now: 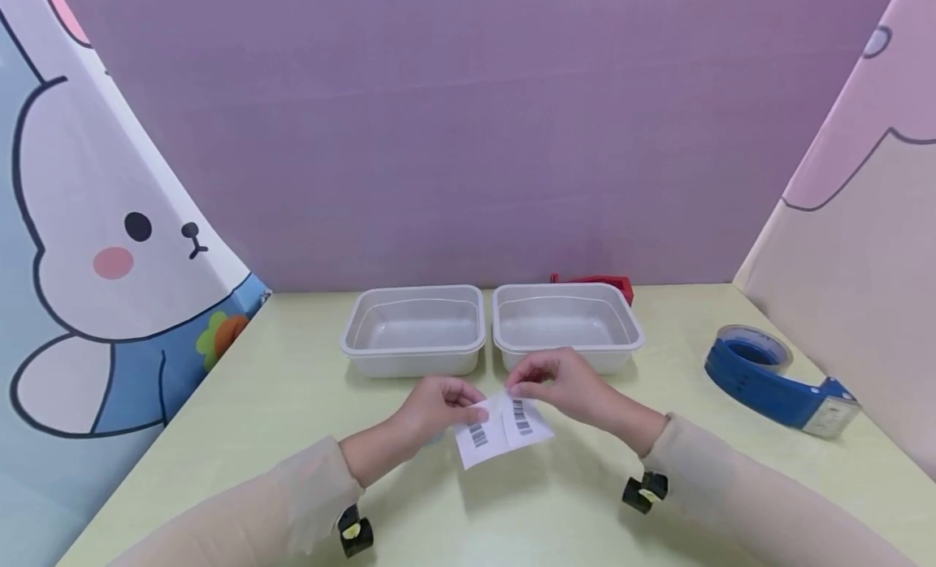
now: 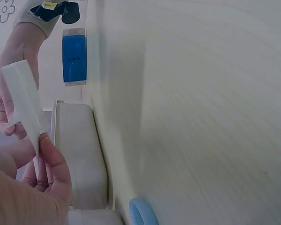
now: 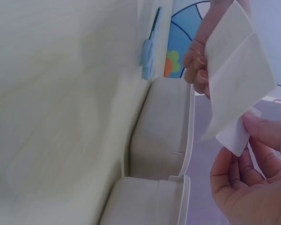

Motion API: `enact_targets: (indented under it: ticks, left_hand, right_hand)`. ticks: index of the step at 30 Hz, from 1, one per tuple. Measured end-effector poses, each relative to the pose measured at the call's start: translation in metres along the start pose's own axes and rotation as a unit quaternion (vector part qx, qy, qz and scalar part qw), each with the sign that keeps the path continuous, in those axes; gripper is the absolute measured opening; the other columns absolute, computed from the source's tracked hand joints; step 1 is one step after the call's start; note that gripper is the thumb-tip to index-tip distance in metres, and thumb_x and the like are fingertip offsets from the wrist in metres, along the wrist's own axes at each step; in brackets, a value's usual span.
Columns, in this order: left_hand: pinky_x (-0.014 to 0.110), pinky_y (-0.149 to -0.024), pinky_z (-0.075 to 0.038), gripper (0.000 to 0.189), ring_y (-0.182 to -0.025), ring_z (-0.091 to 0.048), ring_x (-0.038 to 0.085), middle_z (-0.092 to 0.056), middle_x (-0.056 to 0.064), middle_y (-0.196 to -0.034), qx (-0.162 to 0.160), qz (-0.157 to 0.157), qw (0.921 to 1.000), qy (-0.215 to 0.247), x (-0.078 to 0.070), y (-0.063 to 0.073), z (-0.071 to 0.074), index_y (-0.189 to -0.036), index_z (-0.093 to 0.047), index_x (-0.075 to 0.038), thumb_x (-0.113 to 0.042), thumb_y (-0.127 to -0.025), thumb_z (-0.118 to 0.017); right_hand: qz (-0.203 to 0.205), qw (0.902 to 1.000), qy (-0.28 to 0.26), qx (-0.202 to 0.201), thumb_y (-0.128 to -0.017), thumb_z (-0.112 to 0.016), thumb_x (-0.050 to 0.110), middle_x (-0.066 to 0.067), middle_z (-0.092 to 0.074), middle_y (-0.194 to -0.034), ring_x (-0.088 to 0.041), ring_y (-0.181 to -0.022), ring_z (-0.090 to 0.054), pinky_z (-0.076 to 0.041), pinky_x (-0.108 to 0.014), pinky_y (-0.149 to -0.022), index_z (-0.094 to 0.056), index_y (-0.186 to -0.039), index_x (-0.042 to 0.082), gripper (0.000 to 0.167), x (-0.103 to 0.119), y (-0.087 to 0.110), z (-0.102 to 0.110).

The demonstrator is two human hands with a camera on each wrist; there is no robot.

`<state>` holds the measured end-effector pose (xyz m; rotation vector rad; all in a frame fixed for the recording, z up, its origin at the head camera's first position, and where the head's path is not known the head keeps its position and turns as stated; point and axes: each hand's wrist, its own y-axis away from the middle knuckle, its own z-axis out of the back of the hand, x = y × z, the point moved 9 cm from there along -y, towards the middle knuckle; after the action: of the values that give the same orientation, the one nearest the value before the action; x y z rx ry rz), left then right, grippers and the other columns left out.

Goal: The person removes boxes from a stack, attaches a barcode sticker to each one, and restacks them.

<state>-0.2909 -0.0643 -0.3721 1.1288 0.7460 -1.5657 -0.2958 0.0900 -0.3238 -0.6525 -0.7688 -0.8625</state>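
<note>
"What stands on our worktop [image 1: 278, 388]?"
"Toward its far edge we see the left container [image 1: 413, 364] and, just beside it, the right container [image 1: 614, 361]."
"And by the right edge?"
"There we find a blue tape dispenser [image 1: 764, 392] with a roll of tape [image 1: 781, 354]."
"How do we read the hands?"
"Our left hand [image 1: 431, 409] pinches the label sheet [image 1: 504, 433] at its left side, thumb against fingers. Our right hand [image 1: 559, 380] clamps thumb and fingertips on a small white piece [image 3: 235, 138] at the sheet's far edge; whether they're joined, we can't tell."
"Where's the sheet?"
"Above the worktop, between the containers and the near edge, showing us two barcodes [image 1: 521, 417]."
</note>
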Motion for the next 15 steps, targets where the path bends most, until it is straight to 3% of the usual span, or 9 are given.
enact_targets:
  ticks: [7, 15]
  left_hand:
    - [0.021, -0.067, -0.056, 0.019, -0.070, -0.063, 0.009, -0.071, 0.004, -0.079, 0.007, -0.010, 0.9999, -0.006, 0.005, 0.002, -0.002, -0.092, -0.071, 0.002, -0.004, -0.076, -0.079]
    - [0.021, -0.068, -0.053, 0.017, -0.072, -0.061, 0.010, -0.068, -0.001, -0.076, 0.031, 0.012, 0.9989, -0.032, 0.017, 0.005, -0.009, -0.087, -0.072, -0.003, -0.007, -0.074, -0.081]
  right_hand:
    - [-0.014, 0.9979, -0.062, -0.011, -0.085, -0.073, 0.008, -0.010, -0.072, -0.089, -0.011, -0.077, -0.062, -0.057, -0.020, -0.071, -0.072, -0.095, 0.000, 0.013, -0.003, -0.001, 0.008]
    - [-0.066, 0.9915, -0.107, -0.036, -0.086, -0.074, 0.012, -0.006, -0.069, -0.087, -0.012, -0.076, -0.062, -0.057, -0.022, -0.070, -0.068, -0.098, -0.003, 0.020, -0.015, -0.003, 0.015]
